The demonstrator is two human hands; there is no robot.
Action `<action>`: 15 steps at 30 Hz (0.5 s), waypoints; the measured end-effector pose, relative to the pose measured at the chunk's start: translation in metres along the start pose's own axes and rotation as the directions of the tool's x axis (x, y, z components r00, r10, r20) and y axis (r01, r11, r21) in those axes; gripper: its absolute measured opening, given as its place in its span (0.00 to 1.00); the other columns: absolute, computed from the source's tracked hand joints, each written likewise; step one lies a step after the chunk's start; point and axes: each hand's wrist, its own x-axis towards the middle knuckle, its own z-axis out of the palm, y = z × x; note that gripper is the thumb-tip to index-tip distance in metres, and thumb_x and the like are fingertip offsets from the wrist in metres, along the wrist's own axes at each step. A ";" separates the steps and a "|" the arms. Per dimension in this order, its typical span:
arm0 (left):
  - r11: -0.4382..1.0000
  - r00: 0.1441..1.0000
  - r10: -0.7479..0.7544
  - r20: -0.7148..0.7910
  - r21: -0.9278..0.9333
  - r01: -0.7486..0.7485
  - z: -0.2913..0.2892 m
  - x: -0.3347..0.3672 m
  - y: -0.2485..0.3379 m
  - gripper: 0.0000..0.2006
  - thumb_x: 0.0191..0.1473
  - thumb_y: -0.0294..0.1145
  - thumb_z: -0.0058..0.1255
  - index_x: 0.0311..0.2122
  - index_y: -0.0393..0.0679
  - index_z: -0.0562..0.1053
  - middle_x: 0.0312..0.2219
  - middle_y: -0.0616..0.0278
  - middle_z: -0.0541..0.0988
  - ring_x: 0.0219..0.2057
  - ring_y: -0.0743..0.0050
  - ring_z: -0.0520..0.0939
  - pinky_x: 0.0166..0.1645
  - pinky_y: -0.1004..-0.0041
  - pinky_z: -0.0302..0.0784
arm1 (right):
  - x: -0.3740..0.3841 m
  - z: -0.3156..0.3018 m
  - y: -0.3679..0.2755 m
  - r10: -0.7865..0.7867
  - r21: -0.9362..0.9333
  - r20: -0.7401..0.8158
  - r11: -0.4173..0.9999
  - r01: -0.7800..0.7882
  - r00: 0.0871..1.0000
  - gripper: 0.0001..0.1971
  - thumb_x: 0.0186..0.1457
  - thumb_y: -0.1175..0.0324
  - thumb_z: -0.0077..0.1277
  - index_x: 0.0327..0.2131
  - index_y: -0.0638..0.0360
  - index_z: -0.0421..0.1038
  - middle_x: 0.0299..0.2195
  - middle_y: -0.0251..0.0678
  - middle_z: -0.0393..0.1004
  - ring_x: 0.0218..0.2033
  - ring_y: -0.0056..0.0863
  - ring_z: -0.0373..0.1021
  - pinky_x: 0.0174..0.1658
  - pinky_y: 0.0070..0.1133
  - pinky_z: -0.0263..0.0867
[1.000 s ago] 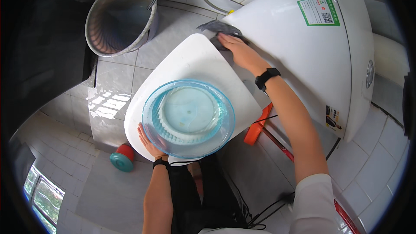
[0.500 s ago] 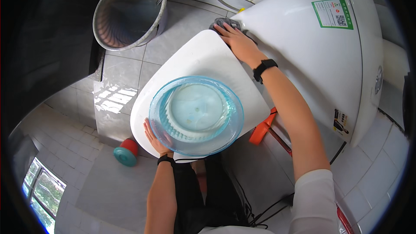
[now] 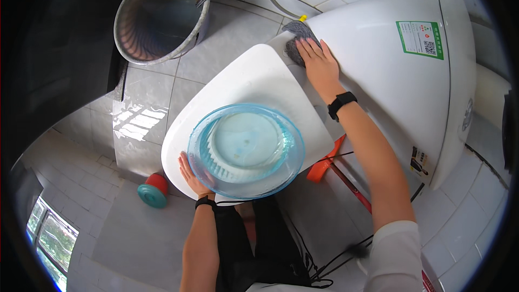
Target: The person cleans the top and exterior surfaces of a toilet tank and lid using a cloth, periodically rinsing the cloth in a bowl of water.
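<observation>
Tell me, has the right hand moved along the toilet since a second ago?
Yes. The right hand slid its grey scrubbing pad toward the tank, away from the blue bowl.

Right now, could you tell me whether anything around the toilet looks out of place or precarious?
Yes: a clear blue basin sits on the closed toilet lid, overhanging its front edge, with the left hand steadying it. The right hand presses a grey scrubbing pad near the hinge. Nothing looks spilled or broken.

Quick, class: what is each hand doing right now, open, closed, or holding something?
Left hand: open, fingers spread against the rim of the blue basin.
Right hand: open, palm pressed flat on the grey scrubbing pad.
</observation>
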 end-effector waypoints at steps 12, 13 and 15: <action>0.991 0.998 -0.064 -0.009 -0.115 0.062 -0.014 0.017 0.030 0.33 0.51 0.46 0.33 0.60 0.38 0.50 0.59 0.50 0.53 0.61 0.50 0.50 0.62 0.56 0.42 | -0.048 0.004 0.001 0.027 0.022 0.005 0.999 -0.027 1.000 0.22 0.52 0.69 0.35 0.53 0.57 0.60 0.53 0.30 0.63 0.56 0.23 0.55 0.62 0.25 0.41; 0.993 0.998 -0.059 -0.025 -0.099 0.056 -0.016 0.016 0.026 0.33 0.51 0.46 0.33 0.60 0.38 0.50 0.59 0.50 0.53 0.61 0.50 0.50 0.62 0.56 0.42 | -0.069 -0.001 0.001 0.015 0.055 0.013 0.998 -0.016 1.000 0.22 0.52 0.70 0.35 0.52 0.58 0.61 0.53 0.30 0.64 0.55 0.22 0.56 0.61 0.24 0.43; 0.998 0.998 -0.029 -0.058 -0.058 0.026 -0.014 0.014 0.016 0.33 0.51 0.45 0.33 0.60 0.38 0.50 0.59 0.50 0.53 0.61 0.49 0.50 0.62 0.56 0.42 | -0.111 -0.009 0.004 0.007 0.124 0.076 0.992 -0.016 0.997 0.22 0.51 0.71 0.36 0.51 0.59 0.62 0.52 0.31 0.64 0.55 0.22 0.57 0.61 0.23 0.44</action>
